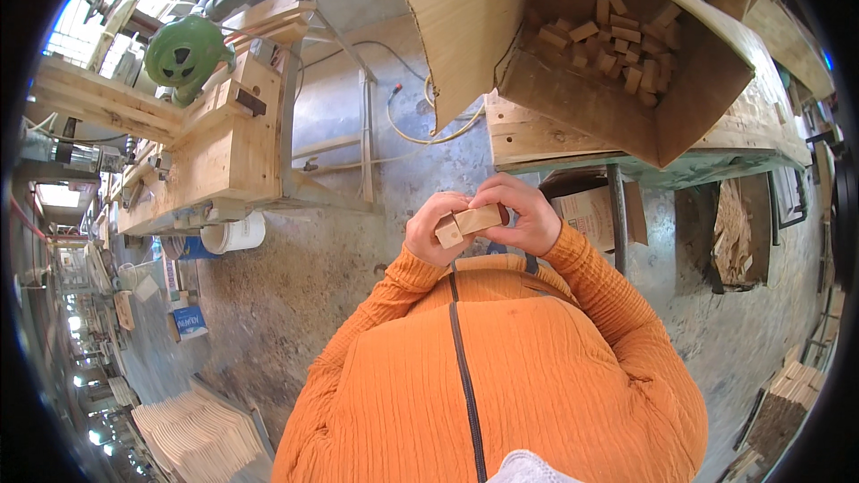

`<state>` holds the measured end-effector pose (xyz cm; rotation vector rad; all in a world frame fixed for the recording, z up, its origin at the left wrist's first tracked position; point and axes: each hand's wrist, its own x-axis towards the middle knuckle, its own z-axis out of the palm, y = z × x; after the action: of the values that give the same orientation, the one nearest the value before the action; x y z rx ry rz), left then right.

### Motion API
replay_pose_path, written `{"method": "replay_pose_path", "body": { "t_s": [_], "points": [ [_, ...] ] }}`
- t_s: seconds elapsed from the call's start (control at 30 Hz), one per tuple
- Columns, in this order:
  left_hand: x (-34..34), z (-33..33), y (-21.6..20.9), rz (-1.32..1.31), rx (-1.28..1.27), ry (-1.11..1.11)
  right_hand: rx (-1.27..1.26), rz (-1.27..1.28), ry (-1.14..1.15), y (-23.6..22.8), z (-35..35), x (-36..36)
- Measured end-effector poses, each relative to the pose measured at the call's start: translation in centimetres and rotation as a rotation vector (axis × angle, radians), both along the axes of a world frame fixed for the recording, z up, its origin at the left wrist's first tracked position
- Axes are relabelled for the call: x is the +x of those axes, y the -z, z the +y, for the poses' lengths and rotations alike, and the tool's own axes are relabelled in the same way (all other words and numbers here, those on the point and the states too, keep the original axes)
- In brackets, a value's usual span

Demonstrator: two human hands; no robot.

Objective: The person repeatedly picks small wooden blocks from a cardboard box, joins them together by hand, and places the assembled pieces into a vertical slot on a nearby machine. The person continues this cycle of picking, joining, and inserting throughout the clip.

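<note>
In front of my orange jacket, both hands are close together around small pale wooden blocks. My left hand [428, 228] is closed on a wooden block [448, 233] whose square end faces up. My right hand [534, 216] grips a longer wooden block [479, 218] between thumb and fingers. The two blocks touch or nearly touch; whether they are joined I cannot tell. Beyond my hands to the right, an open cardboard box [573, 105] lies tilted on a workbench, with a heap of similar wooden blocks [631, 45] inside.
The wooden workbench [537, 136] stands ahead right, with another cardboard box [586, 215] beneath it. At left is a wooden machine stand [242, 148] with a green motor housing [186, 52]. A hose [420, 138] lies on the floor. Stacked wooden pieces [201, 434] sit at lower left.
</note>
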<state>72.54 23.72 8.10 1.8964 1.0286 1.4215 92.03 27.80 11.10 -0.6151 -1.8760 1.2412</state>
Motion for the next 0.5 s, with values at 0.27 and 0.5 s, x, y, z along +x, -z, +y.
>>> {"method": "replay_pose_path", "body": {
  "t_s": [0.27, 0.5],
  "points": [
    [-0.19, -0.28, 0.39, 0.085, -0.128, -0.043, 0.015, -0.06, -0.022, 0.65, 0.57, -0.18],
    [-0.51, -0.11, 0.27, 0.125, -0.094, -0.041, 0.0, -0.083, -0.051, 0.41, 0.81, -0.25]
  ]
}}
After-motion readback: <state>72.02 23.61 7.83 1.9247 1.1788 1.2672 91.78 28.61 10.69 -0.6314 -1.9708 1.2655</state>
